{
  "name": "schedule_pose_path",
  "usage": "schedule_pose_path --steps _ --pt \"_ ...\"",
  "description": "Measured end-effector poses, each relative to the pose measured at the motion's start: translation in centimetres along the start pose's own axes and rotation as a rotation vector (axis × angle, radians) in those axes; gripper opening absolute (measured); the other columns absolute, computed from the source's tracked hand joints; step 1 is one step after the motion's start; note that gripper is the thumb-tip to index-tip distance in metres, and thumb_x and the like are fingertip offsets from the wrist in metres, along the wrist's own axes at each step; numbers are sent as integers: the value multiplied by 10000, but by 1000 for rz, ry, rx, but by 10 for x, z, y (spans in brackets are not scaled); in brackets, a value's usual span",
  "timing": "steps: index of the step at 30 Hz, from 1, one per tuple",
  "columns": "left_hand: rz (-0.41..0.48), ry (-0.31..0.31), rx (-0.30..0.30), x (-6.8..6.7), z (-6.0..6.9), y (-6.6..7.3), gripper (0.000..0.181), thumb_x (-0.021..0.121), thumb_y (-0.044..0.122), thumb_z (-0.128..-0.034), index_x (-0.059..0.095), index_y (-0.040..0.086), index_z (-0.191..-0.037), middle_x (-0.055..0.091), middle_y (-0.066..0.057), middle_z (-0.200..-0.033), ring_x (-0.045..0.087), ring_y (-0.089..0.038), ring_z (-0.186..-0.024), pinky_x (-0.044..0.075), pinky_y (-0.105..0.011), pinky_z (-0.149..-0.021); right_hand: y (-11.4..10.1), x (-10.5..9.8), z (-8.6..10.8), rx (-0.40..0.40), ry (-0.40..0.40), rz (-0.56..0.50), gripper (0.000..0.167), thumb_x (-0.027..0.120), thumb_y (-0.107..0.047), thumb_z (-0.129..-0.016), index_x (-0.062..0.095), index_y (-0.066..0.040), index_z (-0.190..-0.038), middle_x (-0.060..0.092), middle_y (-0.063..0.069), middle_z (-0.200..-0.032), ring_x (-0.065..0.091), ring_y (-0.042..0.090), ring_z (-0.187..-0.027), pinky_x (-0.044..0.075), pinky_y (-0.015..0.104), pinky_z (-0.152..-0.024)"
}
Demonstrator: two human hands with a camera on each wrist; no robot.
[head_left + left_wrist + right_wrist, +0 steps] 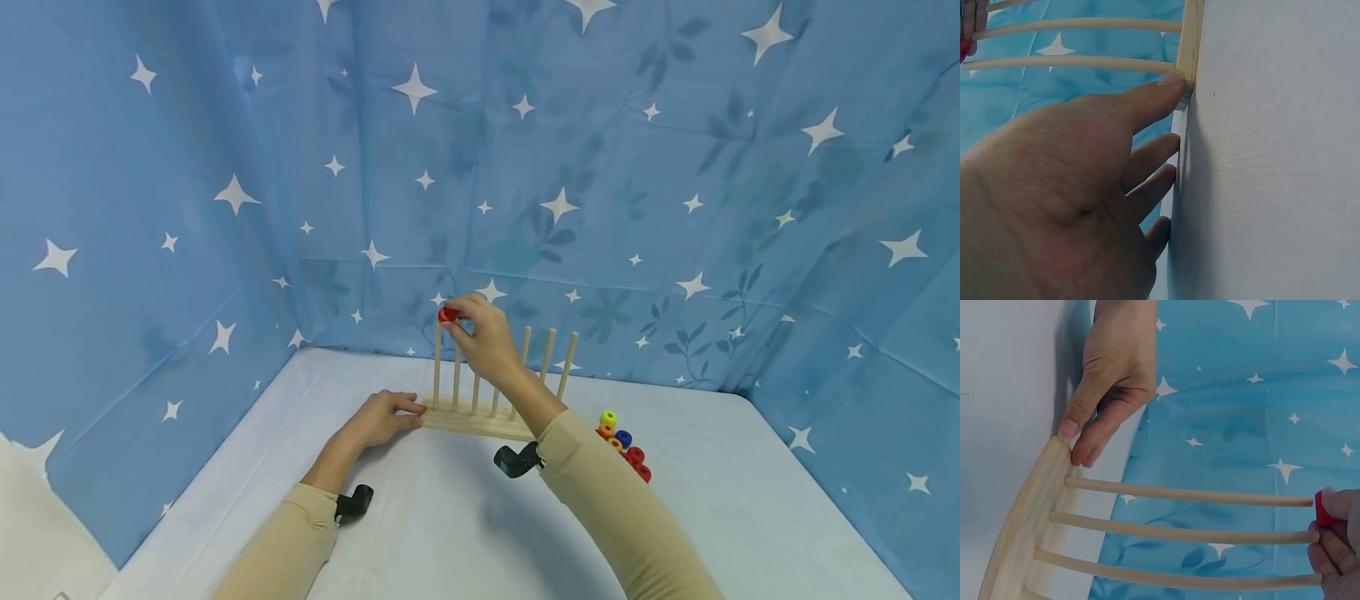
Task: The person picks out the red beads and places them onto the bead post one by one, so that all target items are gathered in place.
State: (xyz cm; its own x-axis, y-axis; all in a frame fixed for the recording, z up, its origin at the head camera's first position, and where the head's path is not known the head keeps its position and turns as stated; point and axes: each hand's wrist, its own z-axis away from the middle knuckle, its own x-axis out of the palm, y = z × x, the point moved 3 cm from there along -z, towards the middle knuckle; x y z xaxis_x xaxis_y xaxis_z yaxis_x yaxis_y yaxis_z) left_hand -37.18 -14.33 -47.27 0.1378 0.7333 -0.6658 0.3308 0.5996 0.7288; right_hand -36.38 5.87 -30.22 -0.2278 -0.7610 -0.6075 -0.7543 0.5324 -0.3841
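A wooden rack [476, 426] with several upright pegs stands on the white table. My left hand [381, 419] pinches the left end of its base, thumb at the front corner and index finger behind, as the right wrist view shows; the other fingers [1150, 187] are nearly straight. Between thumb and fingertips my right hand [486, 340] pinches a red bead [447, 315] at the tip of the leftmost peg. In the right wrist view the bead [1327, 511] is against the peg's end; whether the peg has entered it, I cannot tell.
Right of the rack, partly behind my right forearm, lies a group of beads: a yellow one [609, 417], a blue one [623, 437], orange ones and red ones [635, 456]. A blue curtain [480, 167] with white stars hangs behind the table [720, 517].
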Motion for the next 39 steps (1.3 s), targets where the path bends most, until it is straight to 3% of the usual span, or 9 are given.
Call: schedule_pose_path --steps 13,39 --pt "-7 -3 -3 0 0 -1 237 752 194 -964 806 117 -1181 611 -197 -1465 476 -462 -1437 385 -602 -1182 0 5 -5 20 1 24 271 718 -140 -994 733 -36 -1243 722 102 -1193 715 231 -1046 599 350 -844" --pt "-7 -9 6 1 -1 -1 243 743 191 -970 801 106 -1190 607 -211 -1463 490 -470 -1423 399 -608 -1169 0 11 -9 93 -48 72 287 714 -153 -1000 727 -64 -1273 721 77 -1233 707 246 -1110 590 386 -888"
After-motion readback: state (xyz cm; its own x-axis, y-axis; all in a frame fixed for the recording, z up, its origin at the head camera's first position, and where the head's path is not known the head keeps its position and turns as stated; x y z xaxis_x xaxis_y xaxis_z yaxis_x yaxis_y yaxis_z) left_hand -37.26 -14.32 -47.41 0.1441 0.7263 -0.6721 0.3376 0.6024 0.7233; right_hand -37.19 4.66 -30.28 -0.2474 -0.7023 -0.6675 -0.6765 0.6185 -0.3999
